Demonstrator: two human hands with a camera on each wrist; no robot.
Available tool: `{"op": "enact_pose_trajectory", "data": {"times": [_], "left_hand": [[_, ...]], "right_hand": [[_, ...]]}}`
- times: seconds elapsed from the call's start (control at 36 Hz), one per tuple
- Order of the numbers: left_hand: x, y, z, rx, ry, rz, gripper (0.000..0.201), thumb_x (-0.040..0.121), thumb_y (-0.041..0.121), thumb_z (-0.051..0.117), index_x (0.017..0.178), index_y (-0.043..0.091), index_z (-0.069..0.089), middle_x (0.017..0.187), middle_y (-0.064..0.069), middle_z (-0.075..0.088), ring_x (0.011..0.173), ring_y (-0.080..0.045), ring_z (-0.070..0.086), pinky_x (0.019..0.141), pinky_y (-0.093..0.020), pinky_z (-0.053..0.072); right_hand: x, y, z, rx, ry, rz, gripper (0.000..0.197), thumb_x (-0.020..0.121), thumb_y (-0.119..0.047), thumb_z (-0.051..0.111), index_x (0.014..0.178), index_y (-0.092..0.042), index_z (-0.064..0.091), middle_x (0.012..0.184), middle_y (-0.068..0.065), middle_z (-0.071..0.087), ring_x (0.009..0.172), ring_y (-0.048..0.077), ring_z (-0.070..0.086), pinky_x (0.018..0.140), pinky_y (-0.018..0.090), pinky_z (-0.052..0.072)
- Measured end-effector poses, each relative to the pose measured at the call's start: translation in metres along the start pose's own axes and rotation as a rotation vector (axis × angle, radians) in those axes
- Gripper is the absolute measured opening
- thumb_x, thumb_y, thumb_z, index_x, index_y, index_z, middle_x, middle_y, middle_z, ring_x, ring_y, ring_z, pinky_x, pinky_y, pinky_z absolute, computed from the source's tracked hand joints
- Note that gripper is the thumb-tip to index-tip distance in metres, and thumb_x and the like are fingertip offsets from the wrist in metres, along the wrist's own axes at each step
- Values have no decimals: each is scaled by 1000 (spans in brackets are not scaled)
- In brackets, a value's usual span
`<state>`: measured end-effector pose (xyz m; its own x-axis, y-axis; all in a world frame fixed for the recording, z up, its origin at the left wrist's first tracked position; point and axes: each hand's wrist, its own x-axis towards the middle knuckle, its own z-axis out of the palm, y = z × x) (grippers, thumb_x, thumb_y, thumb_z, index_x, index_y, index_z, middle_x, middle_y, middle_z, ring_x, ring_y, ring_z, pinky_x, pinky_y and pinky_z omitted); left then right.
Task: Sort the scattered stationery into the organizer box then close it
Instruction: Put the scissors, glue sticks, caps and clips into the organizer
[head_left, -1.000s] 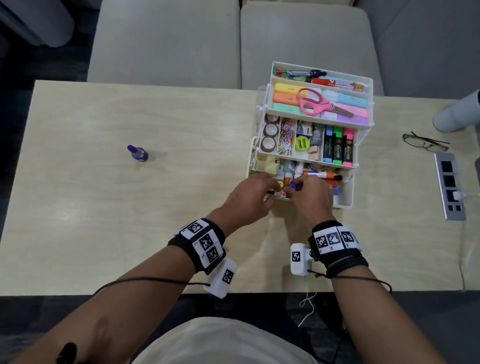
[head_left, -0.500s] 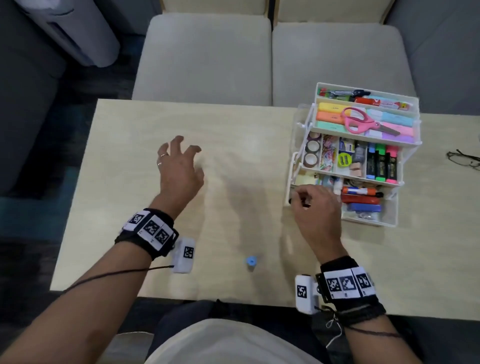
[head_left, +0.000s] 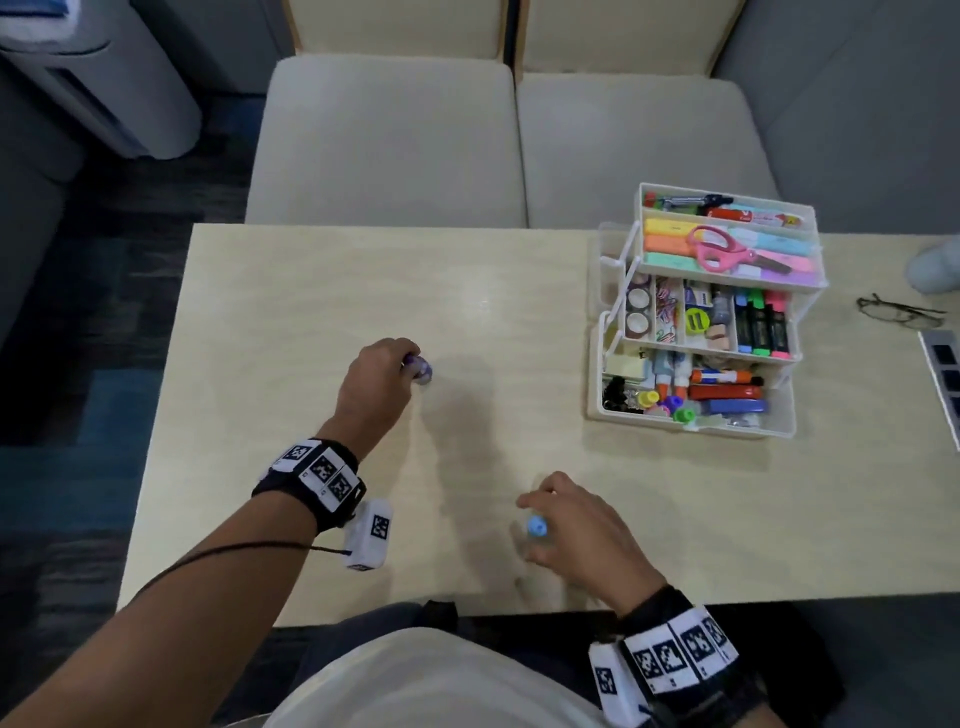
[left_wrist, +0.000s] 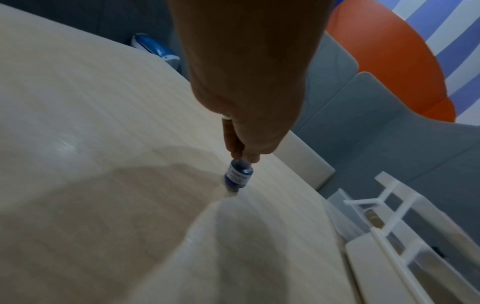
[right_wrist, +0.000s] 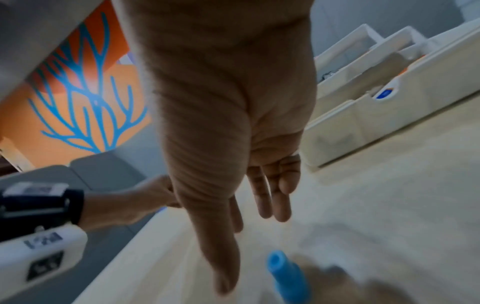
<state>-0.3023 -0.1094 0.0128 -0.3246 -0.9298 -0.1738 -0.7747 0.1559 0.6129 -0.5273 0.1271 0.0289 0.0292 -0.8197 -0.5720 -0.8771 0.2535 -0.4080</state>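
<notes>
Closest to the person, the right hand (head_left: 576, 535) hangs over a small blue-capped bottle (head_left: 536, 529) standing near the front edge of the table (head_left: 291, 322), well short of the organizer box (head_left: 698, 421) and to its front-left. In the right wrist view the fingers (right_wrist: 272, 197) point down, straight and relaxed beside the blue cap (right_wrist: 281, 267); nothing is pinched yet, so that hand is empty and loose.

Further out, the left hand (head_left: 382, 384) is out to the left of the box, fingertips pinching the top of a small purple bottle (left_wrist: 237, 174) with a white label. Its base looks to be at or just off the table, hard to tell with the blur.

Farthest back, the box is fanned open with all three tiers showing. The bottom tier already holds similar little bottles at its front, so that's probably where both of these go.

To do this well: the top pinch on the purple bottle is thin, so carry it upright and low. The right hand should wrap the blue one around its body, not just the cap. Drop both in from straight above the bottom tier, clear of the tier overhanging its back, then fold the tiers shut.
</notes>
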Motion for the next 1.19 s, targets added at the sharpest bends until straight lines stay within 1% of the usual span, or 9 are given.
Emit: {"op": "enact_pose_trajectory", "data": {"times": [0.14, 0.25, 0.36, 0.5, 0.75, 0.83, 0.92, 1.0, 1.19], "left_hand": [[-11, 38, 5, -155, 52, 136, 7, 94, 19, 70, 87, 18, 71, 77, 23, 64, 76, -8, 61, 65, -23, 47], [-19, 71, 14, -232, 61, 234, 6, 94, 19, 73, 99, 17, 74, 90, 11, 72, 81, -10, 68, 75, -25, 56], [-24, 108, 28, -310, 45, 291, 10, 93, 19, 76, 104, 18, 75, 95, 10, 73, 83, -7, 69, 79, -22, 57], [-28, 132, 50, -342, 12, 334, 16, 91, 16, 78, 107, 17, 76, 99, 8, 74, 85, -6, 70, 80, -29, 60], [-39, 162, 71, -318, -48, 314, 14, 94, 17, 77, 107, 17, 75, 96, 11, 73, 85, -3, 69, 80, -30, 59], [-40, 167, 75, -302, -45, 291, 15, 93, 19, 77, 108, 17, 76, 96, 11, 74, 83, -3, 69, 79, -32, 59], [-40, 174, 78, -304, -38, 280, 16, 92, 18, 78, 108, 17, 76, 96, 10, 74, 83, -3, 70, 80, -30, 60], [-40, 181, 84, -307, -34, 284, 16, 92, 19, 78, 108, 17, 76, 96, 10, 74, 83, -2, 70, 80, -31, 60], [-40, 201, 108, -316, -26, 308, 14, 94, 15, 75, 108, 17, 75, 96, 8, 73, 83, -5, 68, 79, -28, 58]], "right_hand": [[-8, 13, 21, 134, 126, -2, 20, 95, -25, 69, 114, -29, 72, 103, -16, 46, 90, 9, 59, 75, 24, 42], [-9, 16, 28, 174, 186, 35, 13, 94, -23, 66, 104, -28, 72, 101, -13, 50, 92, 13, 62, 75, 27, 46], [-15, 21, 21, 111, 139, 41, 52, 91, -36, 70, 141, -30, 56, 131, -12, 50, 105, 15, 66, 84, 30, 52], [-12, 22, 21, 81, -2, -65, 92, 77, -29, 84, 152, -44, 32, 143, -7, 33, 100, 27, 65, 85, 39, 58], [18, 29, 29, 58, -102, -189, 29, 103, -19, 56, 130, -23, 65, 129, -2, 49, 104, 27, 61, 79, 32, 39], [23, 37, 28, 72, -116, -198, 18, 104, -19, 51, 113, -18, 67, 121, 1, 50, 102, 33, 63, 78, 37, 47], [18, 55, 19, 189, 7, -215, 12, 101, -21, 55, 105, -18, 66, 111, -2, 52, 95, 23, 61, 83, 41, 53], [5, 75, -11, 361, 225, -206, 11, 101, -19, 63, 107, -18, 71, 104, -8, 57, 88, 4, 55, 83, 23, 47], [-28, 144, -96, 475, 637, -1, 21, 98, -13, 71, 118, -18, 75, 109, -8, 64, 90, 2, 65, 86, 14, 53]]}}
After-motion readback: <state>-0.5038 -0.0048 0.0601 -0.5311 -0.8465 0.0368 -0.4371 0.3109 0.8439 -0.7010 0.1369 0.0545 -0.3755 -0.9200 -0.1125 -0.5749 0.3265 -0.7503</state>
